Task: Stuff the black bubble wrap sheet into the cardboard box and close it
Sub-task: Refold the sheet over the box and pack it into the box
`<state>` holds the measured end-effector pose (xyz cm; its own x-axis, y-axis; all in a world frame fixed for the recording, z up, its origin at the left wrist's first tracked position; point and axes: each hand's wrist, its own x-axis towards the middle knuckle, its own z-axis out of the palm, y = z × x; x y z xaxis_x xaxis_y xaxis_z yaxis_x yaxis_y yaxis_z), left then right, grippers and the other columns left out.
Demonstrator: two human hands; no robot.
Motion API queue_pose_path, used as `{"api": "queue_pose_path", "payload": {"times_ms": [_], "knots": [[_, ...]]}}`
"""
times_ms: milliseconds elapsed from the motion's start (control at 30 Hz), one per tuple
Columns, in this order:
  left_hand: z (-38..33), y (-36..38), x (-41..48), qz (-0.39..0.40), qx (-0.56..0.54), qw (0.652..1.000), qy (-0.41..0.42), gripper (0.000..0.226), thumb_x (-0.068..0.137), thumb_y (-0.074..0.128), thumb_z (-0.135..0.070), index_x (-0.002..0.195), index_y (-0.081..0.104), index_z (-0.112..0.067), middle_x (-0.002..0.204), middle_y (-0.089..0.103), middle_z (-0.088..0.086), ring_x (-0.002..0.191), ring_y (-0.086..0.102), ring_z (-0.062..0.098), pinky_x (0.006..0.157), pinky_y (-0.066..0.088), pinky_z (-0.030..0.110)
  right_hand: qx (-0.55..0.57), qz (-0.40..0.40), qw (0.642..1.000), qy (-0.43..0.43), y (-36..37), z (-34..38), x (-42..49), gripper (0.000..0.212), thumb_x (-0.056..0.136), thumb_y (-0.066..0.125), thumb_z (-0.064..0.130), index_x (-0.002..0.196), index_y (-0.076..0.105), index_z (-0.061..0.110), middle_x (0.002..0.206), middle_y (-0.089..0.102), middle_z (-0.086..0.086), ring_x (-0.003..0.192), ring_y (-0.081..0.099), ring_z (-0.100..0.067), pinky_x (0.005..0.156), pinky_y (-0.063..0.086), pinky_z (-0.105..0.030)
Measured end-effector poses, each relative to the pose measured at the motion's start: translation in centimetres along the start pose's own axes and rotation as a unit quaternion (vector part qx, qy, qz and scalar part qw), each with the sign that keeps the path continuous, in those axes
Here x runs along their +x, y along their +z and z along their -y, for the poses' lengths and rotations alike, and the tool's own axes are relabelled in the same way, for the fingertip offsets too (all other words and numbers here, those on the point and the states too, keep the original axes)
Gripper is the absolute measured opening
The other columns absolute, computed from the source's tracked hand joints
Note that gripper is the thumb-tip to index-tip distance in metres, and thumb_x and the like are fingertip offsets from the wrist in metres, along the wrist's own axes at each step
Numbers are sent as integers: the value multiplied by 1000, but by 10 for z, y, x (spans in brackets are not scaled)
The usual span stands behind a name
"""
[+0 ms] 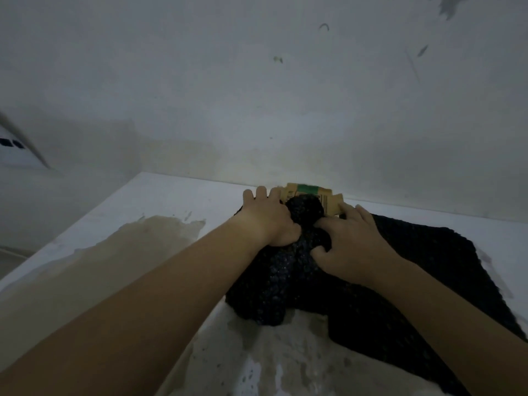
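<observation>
Bubble wrap (285, 281) is mid-stuffing into the box (311, 197) at the counter's (160, 201) far edge, left hand (268, 218) and right hand (351, 241) fingers gripping bunched wrap; most remains to feed in

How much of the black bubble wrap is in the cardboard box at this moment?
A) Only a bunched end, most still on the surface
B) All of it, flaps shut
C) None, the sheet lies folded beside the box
A: a bunched end of the black bubble wrap sits at the mouth of the cardboard box, while the left hand and right hand press it in and the rest trails over the white surface.

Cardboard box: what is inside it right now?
A bunched end of the black bubble wrap sheet fills the cardboard box opening. Anything beneath that wad is covered.
</observation>
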<state>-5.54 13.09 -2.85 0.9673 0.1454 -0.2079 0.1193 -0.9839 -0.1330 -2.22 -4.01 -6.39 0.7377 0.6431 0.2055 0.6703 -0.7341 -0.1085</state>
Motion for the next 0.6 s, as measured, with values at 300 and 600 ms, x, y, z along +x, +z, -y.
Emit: {"api": "queue_pose_path", "payload": {"times_ms": [300,600], "knots": [[-8,0,13,33,-68,997,-4,59,94,37,-46,144,41,-14,149,30,9,136,24,32,107,25,46,-2,-20,999,-30,0,0,-1,69,78,55,35,144,38,26,144,46,0,145,13,-28,116,3,-40],[37,21,-20,-189,-176,953,161,69,85,57,-33,149,32,-35,141,40,0,122,43,20,95,46,39,-48,236,971,-3,-13,-1,35,80,67,48,51,144,30,40,157,23,-8,146,-8,-29,113,-16,-54]]}}
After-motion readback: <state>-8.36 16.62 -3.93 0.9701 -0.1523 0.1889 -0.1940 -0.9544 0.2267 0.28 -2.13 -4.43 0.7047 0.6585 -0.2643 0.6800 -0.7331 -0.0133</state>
